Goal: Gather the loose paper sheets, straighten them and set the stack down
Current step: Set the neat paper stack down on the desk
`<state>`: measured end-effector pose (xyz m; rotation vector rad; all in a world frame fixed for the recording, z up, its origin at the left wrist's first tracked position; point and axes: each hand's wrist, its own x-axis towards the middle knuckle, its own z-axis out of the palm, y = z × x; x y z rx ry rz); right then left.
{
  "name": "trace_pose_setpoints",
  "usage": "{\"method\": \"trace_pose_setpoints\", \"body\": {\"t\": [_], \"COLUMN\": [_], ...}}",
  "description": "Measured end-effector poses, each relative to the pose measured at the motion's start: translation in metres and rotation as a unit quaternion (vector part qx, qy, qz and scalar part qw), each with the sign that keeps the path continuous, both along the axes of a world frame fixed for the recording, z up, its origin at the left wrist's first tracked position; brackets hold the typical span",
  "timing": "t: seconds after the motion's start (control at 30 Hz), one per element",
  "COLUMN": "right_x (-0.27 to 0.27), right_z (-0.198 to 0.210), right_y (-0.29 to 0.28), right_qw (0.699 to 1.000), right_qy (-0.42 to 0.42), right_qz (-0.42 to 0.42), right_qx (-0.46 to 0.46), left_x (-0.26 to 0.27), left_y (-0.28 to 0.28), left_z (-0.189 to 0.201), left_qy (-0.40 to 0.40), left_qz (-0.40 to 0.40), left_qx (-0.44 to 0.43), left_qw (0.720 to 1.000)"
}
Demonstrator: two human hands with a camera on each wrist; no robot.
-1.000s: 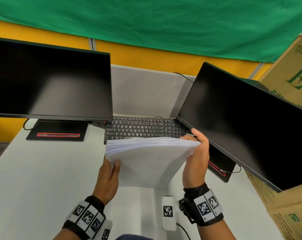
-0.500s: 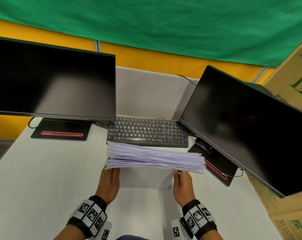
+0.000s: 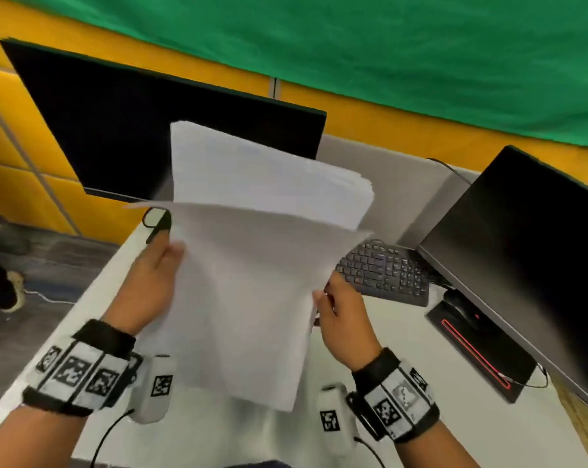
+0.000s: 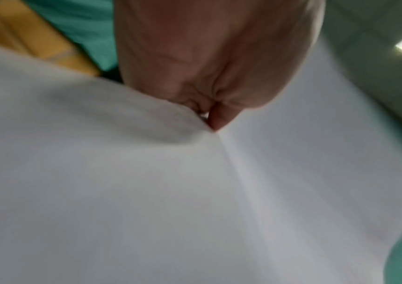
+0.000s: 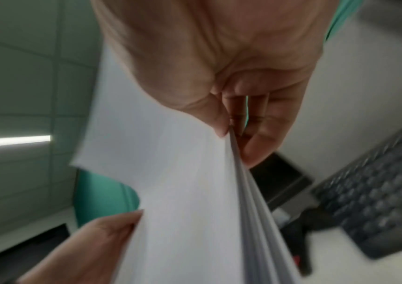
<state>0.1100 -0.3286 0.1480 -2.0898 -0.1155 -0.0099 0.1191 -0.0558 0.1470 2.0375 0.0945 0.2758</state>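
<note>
Head view: I hold the paper stack (image 3: 252, 265) raised off the bench (image 3: 404, 332), upright and tilted, between both hands. My left hand (image 3: 147, 285) grips its left edge; fingers are hidden behind the sheets. My right hand (image 3: 344, 319) pinches the right edge, thumb in front. In the right wrist view the thumb and fingers (image 5: 255, 146) clamp the fanned sheet edges. The sheets are uneven at the top. A keyboard (image 3: 383, 271) lies on the bench beyond, between two dark monitors (image 3: 522, 248).

Matt white paper sheets (image 3: 252, 282), glossy black monitor screens (image 3: 529, 251)
</note>
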Motion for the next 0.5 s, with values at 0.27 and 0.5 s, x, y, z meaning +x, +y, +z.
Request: {"method": "trace_pose_setpoints", "body": {"t": [0.27, 0.5], "right_x": [0.019, 0.027], "right_z": [-0.087, -0.149], "right_y": [0.132, 0.187], "right_qw": [0.951, 0.912], "right_qy": [0.302, 0.375], "right_qz": [0.064, 0.069], "right_qx": [0.005, -0.149], "left_x": [0.002, 0.011], "left_y": [0.135, 0.152], "left_z": [-0.11, -0.148], "left_qy": [0.21, 0.322], "left_qz": [0.063, 0.092], "left_qx": [0.028, 0.119], "left_qw": [0.975, 0.935]}}
